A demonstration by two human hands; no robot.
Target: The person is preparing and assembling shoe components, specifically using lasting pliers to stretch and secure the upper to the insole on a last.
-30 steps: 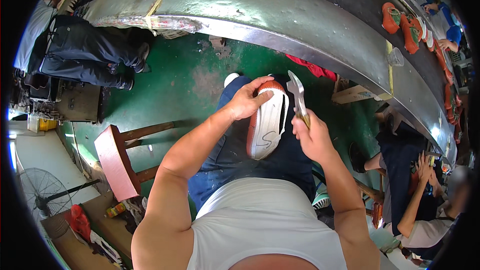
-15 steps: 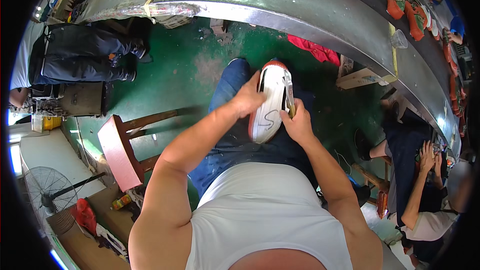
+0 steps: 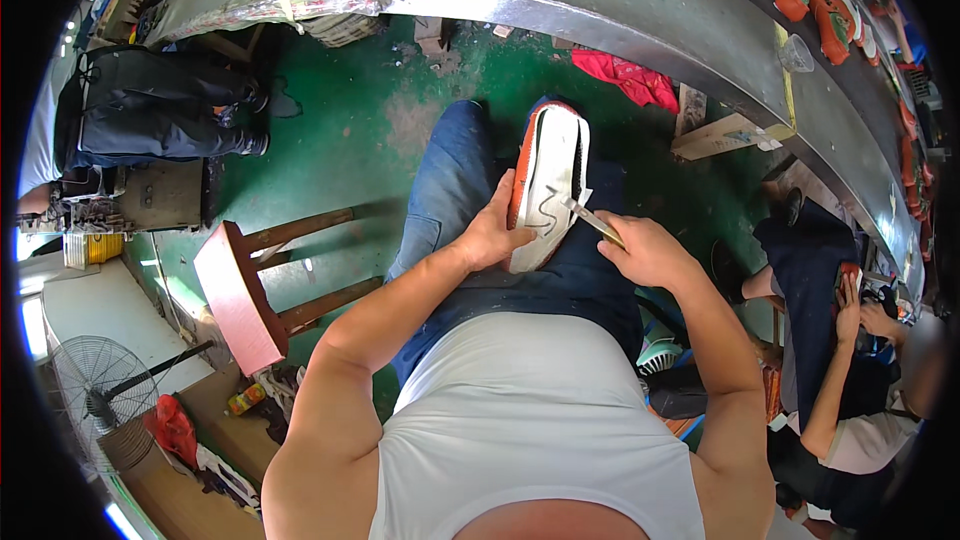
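A shoe (image 3: pixel 545 185), sole up, is gripped along its side by the left hand (image 3: pixel 492 233), between both hands. A blade (image 3: pixel 592 221), clasped in the closed right hand (image 3: pixel 645 252), is laid against the sole.

Left hand (image 3: pixel 492 236) holds white shoe (image 3: pixel 545 185) on lap, sole up; right hand (image 3: pixel 645 250) pokes thin metal tool (image 3: pixel 590 220) at sole; red stool (image 3: pixel 240 295) on green floor (image 3: pixel 380 110)
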